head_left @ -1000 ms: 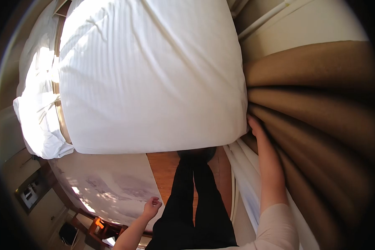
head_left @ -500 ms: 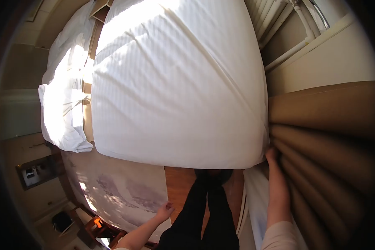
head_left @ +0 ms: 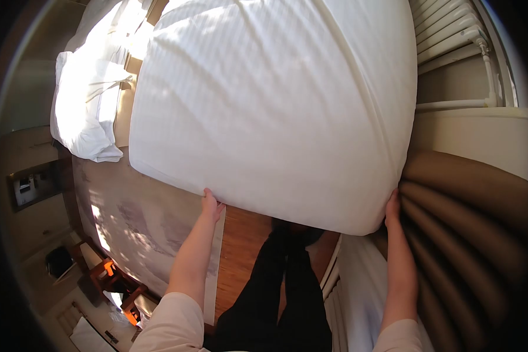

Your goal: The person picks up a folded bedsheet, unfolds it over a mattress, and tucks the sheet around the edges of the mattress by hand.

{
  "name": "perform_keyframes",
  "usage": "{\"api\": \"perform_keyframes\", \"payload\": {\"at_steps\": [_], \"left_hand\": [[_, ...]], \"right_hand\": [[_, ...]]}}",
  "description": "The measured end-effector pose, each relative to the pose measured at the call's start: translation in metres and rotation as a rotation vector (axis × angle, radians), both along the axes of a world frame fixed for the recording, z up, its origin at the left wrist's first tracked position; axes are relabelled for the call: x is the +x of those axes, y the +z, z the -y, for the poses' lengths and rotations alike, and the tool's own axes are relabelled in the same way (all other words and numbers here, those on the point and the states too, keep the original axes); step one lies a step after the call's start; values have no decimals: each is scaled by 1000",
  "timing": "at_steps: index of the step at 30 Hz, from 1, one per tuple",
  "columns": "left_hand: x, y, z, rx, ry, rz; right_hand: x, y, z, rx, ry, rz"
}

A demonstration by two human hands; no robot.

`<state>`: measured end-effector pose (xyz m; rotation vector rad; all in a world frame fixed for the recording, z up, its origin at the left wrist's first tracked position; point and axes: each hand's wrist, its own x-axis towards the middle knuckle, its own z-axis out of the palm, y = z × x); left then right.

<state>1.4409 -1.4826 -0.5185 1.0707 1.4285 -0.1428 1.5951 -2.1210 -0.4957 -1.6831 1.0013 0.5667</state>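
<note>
A mattress in a white striped sheet [head_left: 270,111] fills the middle of the head view, with diagonal creases across its top. My left hand [head_left: 211,203] is at its near edge, left of centre, with the thumb on the sheet and other fingers partly under the edge. At the near right corner, my right hand [head_left: 393,209] is against the side of the mattress, beside the brown curtain. Its fingers are mostly hidden between sheet and curtain.
Brown curtain [head_left: 469,205] hangs at the right, below a white radiator [head_left: 452,29] and pipes. A second bed with rumpled white bedding [head_left: 85,105] stands at the left. Patterned carpet [head_left: 152,217] and wooden floor [head_left: 240,252] lie below. A wooden chair [head_left: 114,281] is lower left.
My left hand has moved up from beside my leg to the mattress edge. My right hand remains at the corner. The view has shifted, and the mattress's near edge now slants down to the right.
</note>
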Motion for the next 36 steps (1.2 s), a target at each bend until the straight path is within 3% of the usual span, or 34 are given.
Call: {"api": "perform_keyframes", "payload": {"at_steps": [3,6,7,9,12,14,17,20,23,25,29,31,32,36], "left_hand": [[18,38,24,71,-6,-130],[-6,16,24,113,-197,-267],[-13,19,35,220,-385,-229],[1,34,53,460,-746,-118],[84,102,116,741,-1005,133],[151,105,149,974,-1061,379],[265,110,212,1042,-1149,425],[365,79,270,1138,-1184,323],[415,32,309,1265,-1260,147],[418,10,318,1376,-1245,112],[424,-17,324,1389,-1238,84],[427,-25,320,1361,-1279,47],[430,-27,320,1347,-1287,36],[432,-26,318,1283,-1317,4]], "right_hand": [[1,-6,7,-96,74,72],[13,-8,7,-314,206,180],[26,-4,-1,-458,252,213],[72,30,-19,-498,308,275],[144,15,2,-481,313,469],[199,8,9,-415,292,481],[256,17,16,-266,236,472],[308,18,21,-99,142,435],[347,6,36,120,58,354],[373,23,33,238,-42,256],[421,-36,55,398,-143,189],[444,-17,35,399,-135,92],[451,-49,44,483,-171,192],[460,-60,47,375,-210,104]]}}
